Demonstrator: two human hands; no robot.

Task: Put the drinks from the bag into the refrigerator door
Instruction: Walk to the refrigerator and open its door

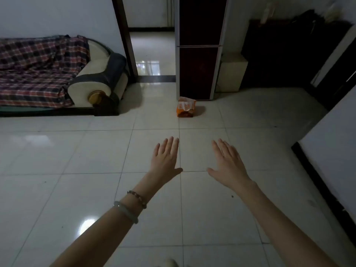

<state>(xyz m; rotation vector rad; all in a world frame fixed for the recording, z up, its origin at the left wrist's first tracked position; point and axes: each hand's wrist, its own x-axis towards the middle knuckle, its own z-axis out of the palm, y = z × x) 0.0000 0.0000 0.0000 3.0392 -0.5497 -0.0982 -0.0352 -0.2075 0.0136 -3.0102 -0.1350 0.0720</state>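
Note:
An orange and white plastic bag [185, 109] stands on the tiled floor, right in front of a tall dark red refrigerator [199, 47] whose two doors are closed. What the bag holds cannot be seen. My left hand [166, 158] and my right hand [228, 162] are stretched out flat over the floor, palms down, fingers apart, holding nothing. Both hands are well short of the bag, about two floor tiles nearer to me. Two bracelets sit on my left wrist.
A sofa [96, 78] with a plaid blanket stands at the left. A doorway [152, 54] opens left of the refrigerator. A cream box [233, 72] and a dark cabinet [279, 54] stand at its right. A white wall with dark skirting [327, 151] runs along the right.

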